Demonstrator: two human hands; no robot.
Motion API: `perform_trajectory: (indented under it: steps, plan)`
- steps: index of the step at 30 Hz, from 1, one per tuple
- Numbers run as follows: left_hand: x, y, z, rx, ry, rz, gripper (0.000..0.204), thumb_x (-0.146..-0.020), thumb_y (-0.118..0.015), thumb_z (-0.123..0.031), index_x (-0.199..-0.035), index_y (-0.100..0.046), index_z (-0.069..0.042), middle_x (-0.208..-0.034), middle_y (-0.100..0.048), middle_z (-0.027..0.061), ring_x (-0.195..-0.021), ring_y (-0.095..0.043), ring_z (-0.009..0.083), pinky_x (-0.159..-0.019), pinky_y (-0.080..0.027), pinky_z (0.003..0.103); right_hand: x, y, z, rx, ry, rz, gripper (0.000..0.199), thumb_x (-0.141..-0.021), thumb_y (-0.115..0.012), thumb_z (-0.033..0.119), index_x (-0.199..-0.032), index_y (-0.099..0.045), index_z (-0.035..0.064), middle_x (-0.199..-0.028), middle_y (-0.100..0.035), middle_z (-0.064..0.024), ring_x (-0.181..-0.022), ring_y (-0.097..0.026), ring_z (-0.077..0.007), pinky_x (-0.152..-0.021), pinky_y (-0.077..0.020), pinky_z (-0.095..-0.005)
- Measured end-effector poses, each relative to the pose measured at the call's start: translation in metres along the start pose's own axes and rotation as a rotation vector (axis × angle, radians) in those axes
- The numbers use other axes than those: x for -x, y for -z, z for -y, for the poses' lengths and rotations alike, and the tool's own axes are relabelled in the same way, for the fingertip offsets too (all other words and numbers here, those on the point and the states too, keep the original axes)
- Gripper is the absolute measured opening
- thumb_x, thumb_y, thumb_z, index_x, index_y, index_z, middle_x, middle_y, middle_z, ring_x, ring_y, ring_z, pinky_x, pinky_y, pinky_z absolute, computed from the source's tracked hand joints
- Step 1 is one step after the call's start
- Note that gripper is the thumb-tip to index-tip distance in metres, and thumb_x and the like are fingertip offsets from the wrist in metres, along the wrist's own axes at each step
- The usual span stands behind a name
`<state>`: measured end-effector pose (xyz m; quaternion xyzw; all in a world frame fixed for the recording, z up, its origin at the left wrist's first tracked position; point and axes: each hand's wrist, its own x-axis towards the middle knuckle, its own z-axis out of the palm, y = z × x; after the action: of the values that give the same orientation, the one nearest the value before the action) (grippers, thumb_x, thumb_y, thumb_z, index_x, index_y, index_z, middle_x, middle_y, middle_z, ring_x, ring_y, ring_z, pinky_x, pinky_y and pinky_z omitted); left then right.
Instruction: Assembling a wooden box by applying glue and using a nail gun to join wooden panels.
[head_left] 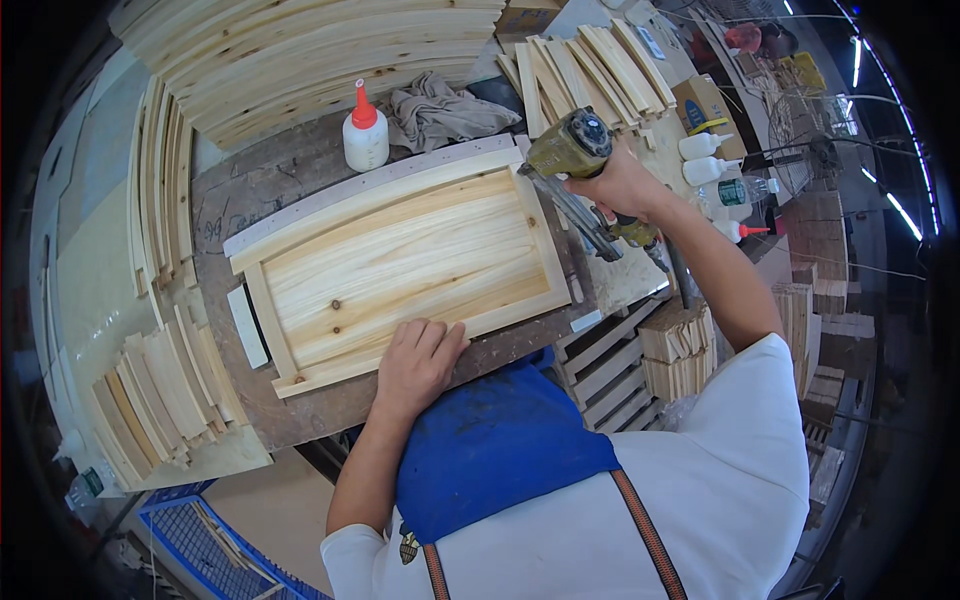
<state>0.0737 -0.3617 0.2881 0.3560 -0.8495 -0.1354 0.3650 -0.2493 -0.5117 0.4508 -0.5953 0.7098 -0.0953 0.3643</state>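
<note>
- Left hand [415, 362]: palm down, fingers together and extended, pressed flat at near centre; forearm bare, rising from the lower edge.
- Right hand [620, 185]: fist closed in a grip, far right; arm bent at the elbow.

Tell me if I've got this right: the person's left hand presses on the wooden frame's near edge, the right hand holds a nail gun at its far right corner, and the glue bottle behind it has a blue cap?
Not quite. In the head view the glue bottle has a red cap, not blue. The rest holds: left hand on the wooden frame, right hand gripping the nail gun.
</note>
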Motion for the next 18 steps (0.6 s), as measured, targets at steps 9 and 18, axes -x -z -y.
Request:
perform_trajectory:
  steps: [9, 18]
  plan:
    - [0.001, -0.001, 0.002, 0.01, 0.007, 0.003, 0.028, -0.087, -0.082, -0.019, -0.11, -0.074, -0.006, -0.091, -0.06, 0.0057, -0.088, -0.061, 0.026, -0.077, -0.05, 0.04, 0.015, -0.001, -0.016, -0.156, -0.064, 0.047, 0.022, -0.092, -0.078, 0.012, -0.107, -0.071, -0.0018, -0.07, -0.065, -0.0044, -0.047, -0.052, -0.0107, -0.045, -0.0436, -0.0317]
    - [0.001, 0.002, 0.002, 0.014, 0.024, 0.01, 0.03, -0.081, -0.087, -0.014, -0.107, -0.076, -0.005, -0.093, -0.064, 0.0078, -0.086, -0.062, 0.0287, -0.077, -0.052, 0.041, 0.056, -0.008, -0.04, -0.057, -0.08, 0.093, 0.021, -0.093, -0.078, 0.017, -0.106, -0.074, 0.0005, -0.063, -0.062, -0.0017, -0.047, -0.051, -0.01, -0.047, -0.044, -0.0319]
